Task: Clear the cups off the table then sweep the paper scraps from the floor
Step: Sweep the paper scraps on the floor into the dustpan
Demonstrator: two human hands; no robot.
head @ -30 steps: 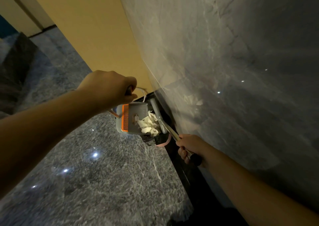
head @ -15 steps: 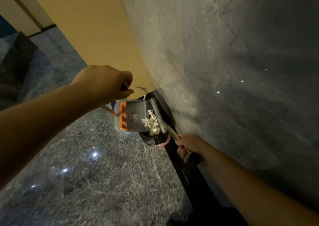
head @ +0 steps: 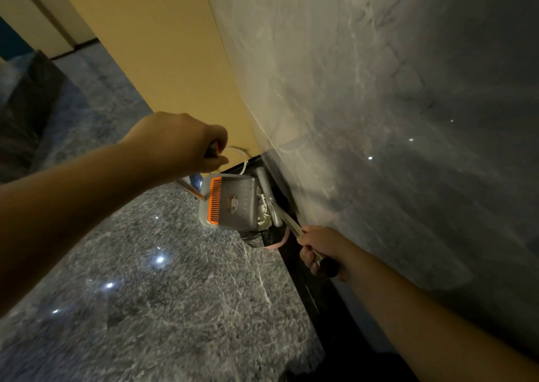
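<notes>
My left hand (head: 180, 142) grips the top of the dustpan handle. The grey dustpan (head: 230, 203) with an orange comb strip is tipped toward the wall, over a pink-rimmed bin lined with a black bag (head: 262, 240). A few white paper scraps (head: 264, 219) show at the pan's right edge, sliding toward the bag. My right hand (head: 322, 249) holds the broom handle near its black end. The grey broom head (head: 269, 199) lies against the pan's right side, by the wall.
A polished grey marble wall (head: 379, 119) rises on the right with a black skirting (head: 303, 279) along its foot. A yellow wall (head: 151, 46) stands behind. Speckled grey stone floor (head: 145, 294) spreads left; a dark sofa corner (head: 26, 113) sits far left.
The dustpan has tilted further toward the wall and the pile of white scraps has slid off it into the bag. My left hand rose slightly; the right hand stayed put.
</notes>
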